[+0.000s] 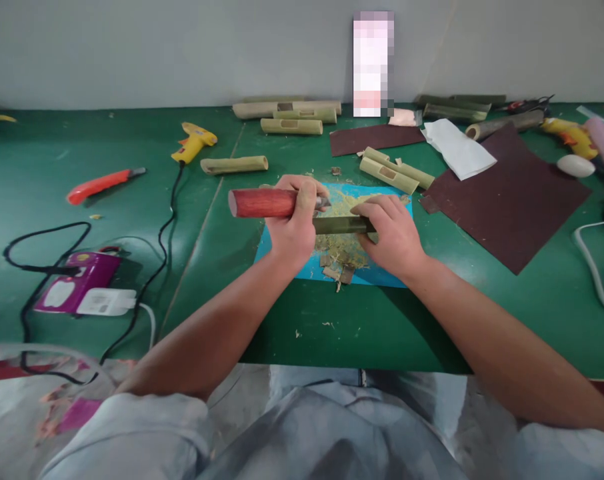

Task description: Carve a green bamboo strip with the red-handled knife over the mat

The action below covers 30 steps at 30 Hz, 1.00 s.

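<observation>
My left hand (295,217) is closed round a carving tool (263,203) with a thick red wooden handle; its short metal tip points right. The fingers of that hand also reach the left end of a green bamboo piece (343,225). My right hand (389,230) grips the bamboo's right end, thumb below and fingers on top. The bamboo lies level above a blue sheet (387,275) strewn with pale shavings (349,248). Small brown chips (347,274) rest near the sheet's front edge.
Cut bamboo tubes (292,126) lie behind. At left are a yellow glue gun (195,143), a red knife (102,187), a purple power strip (79,283) and cords. Brown sheets (507,207) and a white paper (459,150) lie right. A blurred upright panel (372,63) stands at the wall.
</observation>
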Available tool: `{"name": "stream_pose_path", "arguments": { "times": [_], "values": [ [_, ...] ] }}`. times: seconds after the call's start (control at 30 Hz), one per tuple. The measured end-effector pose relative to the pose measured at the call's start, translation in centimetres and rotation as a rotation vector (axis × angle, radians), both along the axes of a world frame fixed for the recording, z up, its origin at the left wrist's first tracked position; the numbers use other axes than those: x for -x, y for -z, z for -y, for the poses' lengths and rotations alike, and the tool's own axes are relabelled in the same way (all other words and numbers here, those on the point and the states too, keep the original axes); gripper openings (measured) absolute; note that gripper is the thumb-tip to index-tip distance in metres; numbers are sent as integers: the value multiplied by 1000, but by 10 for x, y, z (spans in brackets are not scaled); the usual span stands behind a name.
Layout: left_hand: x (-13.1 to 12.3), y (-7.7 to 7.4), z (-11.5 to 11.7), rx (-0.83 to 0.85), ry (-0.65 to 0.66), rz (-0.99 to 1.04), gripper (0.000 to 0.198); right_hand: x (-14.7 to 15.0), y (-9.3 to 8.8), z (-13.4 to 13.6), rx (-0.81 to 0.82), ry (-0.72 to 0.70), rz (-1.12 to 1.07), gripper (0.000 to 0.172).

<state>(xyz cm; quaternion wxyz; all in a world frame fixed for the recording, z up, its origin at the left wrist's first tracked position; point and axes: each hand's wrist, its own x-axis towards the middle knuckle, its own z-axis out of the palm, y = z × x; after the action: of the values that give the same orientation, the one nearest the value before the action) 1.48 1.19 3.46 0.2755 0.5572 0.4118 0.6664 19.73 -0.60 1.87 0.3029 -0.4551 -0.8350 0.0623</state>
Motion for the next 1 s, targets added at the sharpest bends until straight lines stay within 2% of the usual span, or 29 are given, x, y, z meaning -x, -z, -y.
{"name": "stream_pose_path", "arguments": {
  "times": [0.1,0.27,0.43,0.57,0.63,0.7,0.83,0.9,1.0],
  "values": [
    [-5,3,1,-12,-8,65,46,0,0,1,-11,24,-27,39],
    [-3,8,-7,-129,-56,188,44,-1,1,0,-9,72,-23,42],
    [14,11,-27,-174,-142,188,49,-5,3,-1,74,-42,-55,26],
    [21,4,-28,-239,-197,95,48,-5,4,0,107,-63,-89,17],
    [18,-1,-20,-316,-175,48,45,-3,4,1,118,-16,-84,14],
    [12,-2,-9,-337,-87,-29,43,-1,5,2,139,40,-74,13],
    [-2,8,0,-206,153,-212,47,0,7,3,180,83,-59,12],
    [-5,15,-3,-110,186,-214,51,1,7,2,193,83,-52,12],
    [-6,22,-11,7,154,-138,54,0,8,2,193,75,-18,16]
  ]
}}
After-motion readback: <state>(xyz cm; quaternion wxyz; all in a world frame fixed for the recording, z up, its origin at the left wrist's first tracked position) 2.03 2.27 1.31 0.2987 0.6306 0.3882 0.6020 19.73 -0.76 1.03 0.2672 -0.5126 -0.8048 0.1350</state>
